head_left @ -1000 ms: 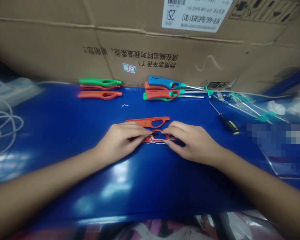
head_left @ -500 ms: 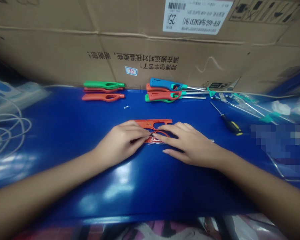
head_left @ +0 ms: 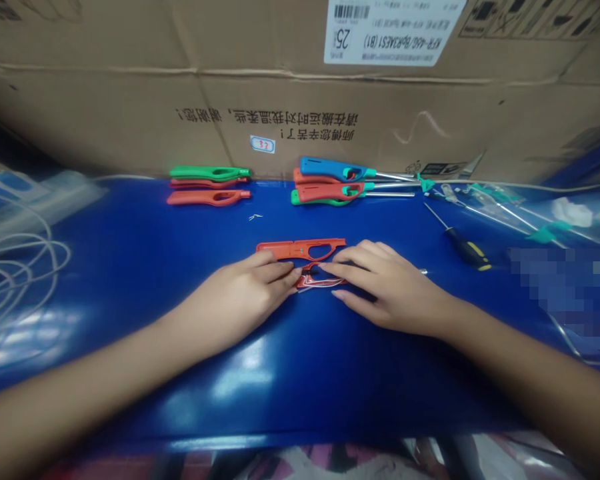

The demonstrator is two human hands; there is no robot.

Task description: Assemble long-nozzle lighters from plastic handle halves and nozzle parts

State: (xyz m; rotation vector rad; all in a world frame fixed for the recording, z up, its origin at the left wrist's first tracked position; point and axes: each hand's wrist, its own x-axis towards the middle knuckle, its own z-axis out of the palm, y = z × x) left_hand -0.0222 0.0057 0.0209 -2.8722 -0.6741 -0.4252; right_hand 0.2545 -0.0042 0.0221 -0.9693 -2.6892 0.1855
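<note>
On the blue table lies an orange lighter handle half (head_left: 320, 283), with a thin white wire and a small black part showing inside it. My left hand (head_left: 253, 283) pinches this half at its left end, fingertips near the black part. My right hand (head_left: 387, 287) closes around its right end, the thumb on the near side and the fingers on the far side; they hide that end. Just beyond lies a matching orange handle half (head_left: 300, 250), its inner side up, with my left fingers close to its left end.
Behind are stacked handle shells (head_left: 207, 198) and several lighters with metal tubes (head_left: 330, 192). Tiny white pins (head_left: 255, 217) lie between. A screwdriver (head_left: 467, 249) and metal tubes (head_left: 510, 213) are at right, a white cable (head_left: 45, 267) at left. A cardboard box (head_left: 260, 87) stands at the back.
My right fingertips have drawn back slightly to the right, and the thumb has come nearer the handle half. The red loop of the inner parts is less visible. My left hand keeps its pinch.
</note>
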